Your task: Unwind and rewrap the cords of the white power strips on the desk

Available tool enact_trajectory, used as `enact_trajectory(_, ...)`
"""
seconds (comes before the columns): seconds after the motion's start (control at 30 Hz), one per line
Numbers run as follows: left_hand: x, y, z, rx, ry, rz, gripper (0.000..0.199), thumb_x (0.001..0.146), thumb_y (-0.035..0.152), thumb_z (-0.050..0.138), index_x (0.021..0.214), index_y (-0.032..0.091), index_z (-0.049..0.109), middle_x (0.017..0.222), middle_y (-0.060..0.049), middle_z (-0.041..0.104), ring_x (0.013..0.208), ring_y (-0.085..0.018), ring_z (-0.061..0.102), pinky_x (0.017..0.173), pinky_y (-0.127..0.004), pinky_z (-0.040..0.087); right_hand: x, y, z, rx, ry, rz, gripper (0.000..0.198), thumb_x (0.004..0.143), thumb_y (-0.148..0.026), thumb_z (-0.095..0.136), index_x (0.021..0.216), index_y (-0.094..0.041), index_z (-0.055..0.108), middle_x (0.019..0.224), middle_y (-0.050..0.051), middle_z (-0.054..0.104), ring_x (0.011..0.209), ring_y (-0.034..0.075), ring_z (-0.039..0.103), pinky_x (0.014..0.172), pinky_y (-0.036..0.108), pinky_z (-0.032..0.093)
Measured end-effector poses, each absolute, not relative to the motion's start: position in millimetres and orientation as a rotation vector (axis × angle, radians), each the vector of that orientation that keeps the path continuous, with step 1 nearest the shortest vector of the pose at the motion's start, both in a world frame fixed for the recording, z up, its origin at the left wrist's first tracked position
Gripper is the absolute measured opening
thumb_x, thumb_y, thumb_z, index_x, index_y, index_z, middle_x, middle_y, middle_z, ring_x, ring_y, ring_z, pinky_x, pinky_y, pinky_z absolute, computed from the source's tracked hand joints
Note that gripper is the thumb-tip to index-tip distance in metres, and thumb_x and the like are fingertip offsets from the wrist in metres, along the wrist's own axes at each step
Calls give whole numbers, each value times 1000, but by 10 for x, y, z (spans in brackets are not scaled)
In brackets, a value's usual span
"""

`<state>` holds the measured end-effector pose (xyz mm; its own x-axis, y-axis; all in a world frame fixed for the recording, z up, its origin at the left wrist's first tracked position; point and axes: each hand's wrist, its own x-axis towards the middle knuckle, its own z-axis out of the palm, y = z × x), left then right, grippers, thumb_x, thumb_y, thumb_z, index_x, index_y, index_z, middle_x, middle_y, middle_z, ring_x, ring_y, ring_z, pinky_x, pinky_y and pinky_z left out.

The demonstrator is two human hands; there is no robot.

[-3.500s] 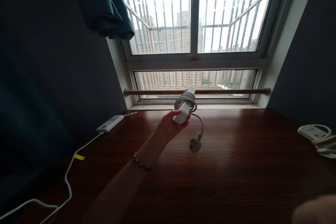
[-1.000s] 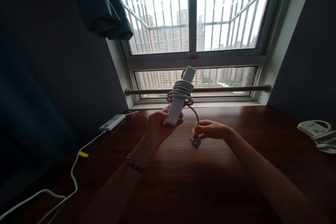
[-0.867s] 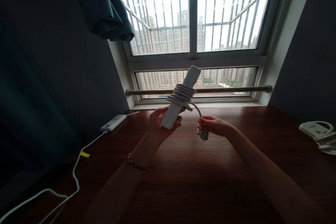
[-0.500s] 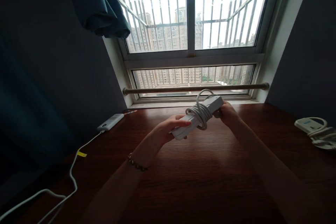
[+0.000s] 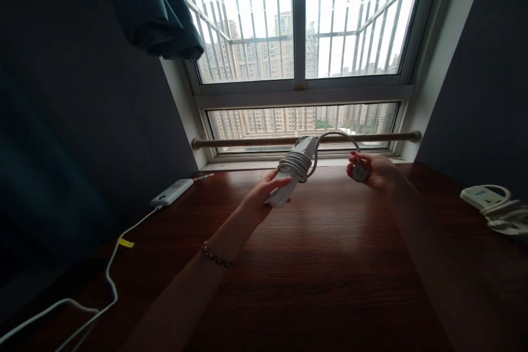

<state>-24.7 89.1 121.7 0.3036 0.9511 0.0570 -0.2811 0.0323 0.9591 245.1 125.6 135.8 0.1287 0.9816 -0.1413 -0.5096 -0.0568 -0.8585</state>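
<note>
A white power strip (image 5: 282, 192) is tilted in the air above the table, gripped at its near end by my left hand (image 5: 264, 193). Its white cord (image 5: 295, 165) is wound several times around the middle of the strip. From the coil a loose length arches over to the right. My right hand (image 5: 377, 171) is closed on the plug (image 5: 360, 171) at the end of that length, its round face turned toward me. Part of the plug is hidden by the fingers.
On the reddish-brown wooden table (image 5: 313, 275), a white power bank (image 5: 172, 192) with a white cable (image 5: 110, 278) lies at the left. Another power strip (image 5: 480, 197) with a bundled cord lies at the right. Behind are a metal rail (image 5: 247, 142) and a barred window.
My right hand has moved right, away from the strip, drawing the plug and a length of cord out. The strip has turned steeper and shifted slightly left in my left hand.
</note>
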Motion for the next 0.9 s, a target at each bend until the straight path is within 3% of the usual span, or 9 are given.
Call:
enact_trajectory(0.1, -238, 845, 1243, 1157, 729, 1171, 57, 65, 23, 73, 119, 22, 55, 84, -3, 63, 62, -11, 57, 50, -20, 48, 2358, 1324, 1259, -1008, -648, 1388, 18, 92, -9, 37, 82, -15, 50, 54, -2, 52, 42, 9, 52, 45, 24, 51)
enact_trajectory(0.3, -266, 784, 1295, 1241, 685, 1193, 96, 62, 18, 74, 142, 35, 24, 95, -3, 64, 59, -11, 59, 49, -21, 50, 2328, 1496, 1041, -1124, -658, 1364, 16, 88, -3, 39, 85, -13, 51, 55, 0, 56, 39, 11, 53, 41, 25, 50)
enact_trajectory(0.5, -313, 730, 1273, 1545, 715, 832, 129, 53, 9, 81, 145, 28, -7, 89, -5, 66, 63, -14, 62, 56, -22, 50, 2337, 1475, 1036, -1071, -768, 1380, 11, 85, -6, 49, 81, -13, 56, 60, 2, 60, 43, 11, 55, 42, 23, 51)
enact_trajectory(0.63, -310, 657, 1223, 1743, 719, 514, 131, 52, 13, 82, 145, 30, -9, 101, -9, 62, 68, -15, 62, 54, -21, 48, 2452, 1438, 1113, -1006, -875, 1325, 14, 77, -6, 61, 88, -14, 61, 67, 2, 62, 46, 12, 57, 40, 22, 51)
enact_trajectory(0.73, -294, 650, 1176, 1806, 808, 411, 131, 53, 17, 82, 145, 27, -11, 106, -11, 60, 66, -15, 60, 49, -21, 45, 2574, 1430, 1181, -885, -931, 1042, 13, 74, -9, 65, 85, -15, 62, 69, -1, 59, 43, 8, 52, 36, 21, 50)
enact_trajectory(0.8, -291, 699, 1125, 1825, 867, 438, 131, 53, 21, 82, 145, 22, -11, 105, -12, 61, 69, -17, 61, 50, -22, 45, 2664, 1411, 1240, -781, -871, 832, 4, 77, -14, 63, 79, -15, 60, 66, -2, 56, 42, 7, 49, 35, 20, 48)
enact_trajectory(0.9, -298, 834, 1035, 1804, 977, 588, 132, 50, 27, 84, 146, 12, -5, 98, -14, 63, 76, -22, 62, 56, -26, 47, 2805, 1345, 1351, -639, -674, 722, 11, 85, -19, 55, 74, -16, 56, 62, -4, 52, 43, 6, 48, 38, 19, 48)
